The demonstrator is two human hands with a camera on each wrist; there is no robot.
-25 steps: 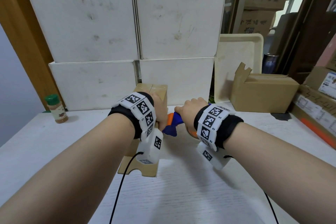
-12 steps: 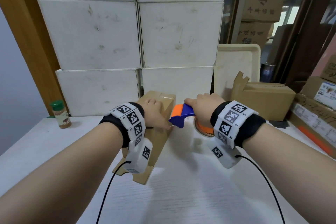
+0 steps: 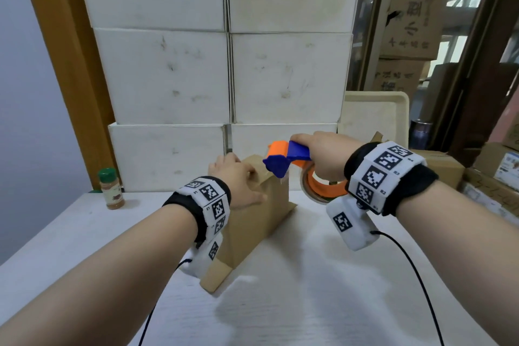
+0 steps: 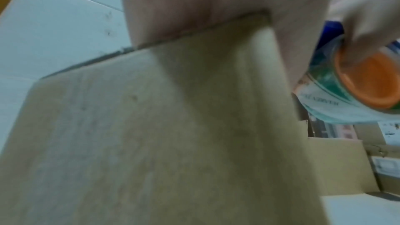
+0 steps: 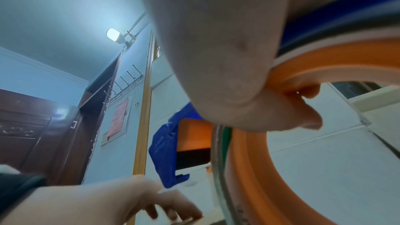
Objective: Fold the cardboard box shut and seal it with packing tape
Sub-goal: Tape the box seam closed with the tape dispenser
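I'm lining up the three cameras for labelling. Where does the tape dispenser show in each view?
Head: the tape dispenser sits right of centre, gripped by the right hand, its blue nose at the cardboard box top.
Left wrist: at the right edge, orange core facing the camera.
Right wrist: it fills the right and lower middle.
Shared landmark: the dispenser's orange core ring.

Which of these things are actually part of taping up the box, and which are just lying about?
Part of the job:
- cardboard box, held steady by the left hand
- tape dispenser, in the right hand

Just lying about:
- spice jar
- stacked white boxes
- cream tray leaning at the back
- other brown cartons
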